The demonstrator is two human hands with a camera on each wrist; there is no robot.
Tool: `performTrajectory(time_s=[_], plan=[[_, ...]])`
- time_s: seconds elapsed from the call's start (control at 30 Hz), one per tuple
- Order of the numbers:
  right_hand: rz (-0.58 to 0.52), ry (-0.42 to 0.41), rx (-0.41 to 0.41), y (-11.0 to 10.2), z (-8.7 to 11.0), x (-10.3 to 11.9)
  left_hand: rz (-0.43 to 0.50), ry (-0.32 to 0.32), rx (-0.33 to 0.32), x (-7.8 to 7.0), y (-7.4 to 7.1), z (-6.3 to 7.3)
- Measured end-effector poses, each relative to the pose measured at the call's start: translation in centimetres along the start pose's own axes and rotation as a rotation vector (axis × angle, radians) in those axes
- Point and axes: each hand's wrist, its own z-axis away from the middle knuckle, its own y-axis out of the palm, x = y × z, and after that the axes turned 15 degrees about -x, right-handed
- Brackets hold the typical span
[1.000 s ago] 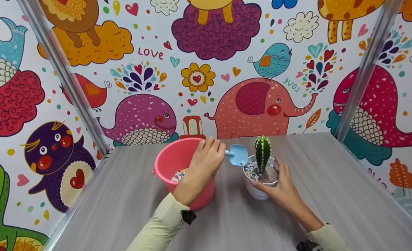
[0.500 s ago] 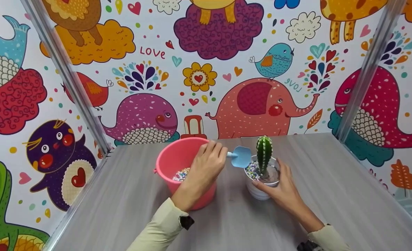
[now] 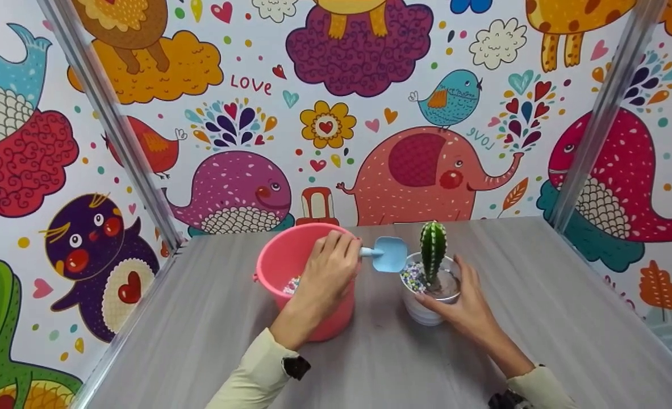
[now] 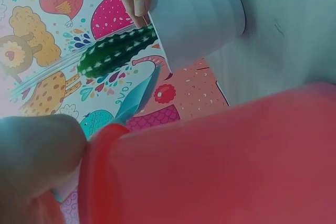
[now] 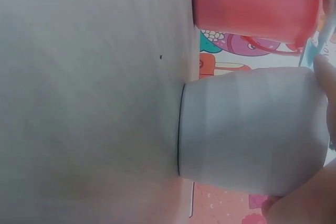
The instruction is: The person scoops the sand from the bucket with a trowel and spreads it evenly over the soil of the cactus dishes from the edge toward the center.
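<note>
One right grip (image 3: pixel 469 304) holds one white pot (image 3: pixel 424 316) by its rim on the desk (image 3: pixel 381 372). One left grip (image 3: pixel 325 278) pinches one blue scoop (image 3: pixel 390 254). It lies sideways, blade toward the pot, between pot and one pink bucket (image 3: pixel 340 318). One cactus (image 3: pixel 433 250) stands up. Only the head view shows beads (image 3: pixel 413 277).

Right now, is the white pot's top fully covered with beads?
Only partly: in the head view, beads lie left of the cactus in the white pot; a bare greyish patch shows to the right.
</note>
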Motion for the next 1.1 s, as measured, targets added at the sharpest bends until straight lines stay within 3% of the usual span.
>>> performTrajectory(time_s=[0.27, 0.47, 0.67, 0.93, 1.1], plan=[[-0.055, -0.061, -0.058, -0.7, -0.2, 0.7, 0.157, -0.15, 0.06, 1.1, -0.8, 0.4], [-0.116, -0.152, -0.167, -1.3, -0.1, 1.8, 0.289, -0.248, 0.075, 2.5, -1.4, 0.9], [-0.142, -0.264, -0.269, -1.5, 0.3, 3.3, 0.382, -0.308, 0.068, 4.2, -2.1, 1.7], [-0.232, -0.581, -0.383, -1.4, 1.5, 5.0, 0.438, -0.366, 0.02, 6.2, -2.9, 3.1], [-0.308, -0.661, -0.363, -0.7, 2.3, 6.2, 0.428, -0.395, 0.003, 7.5, -3.3, 4.0]])
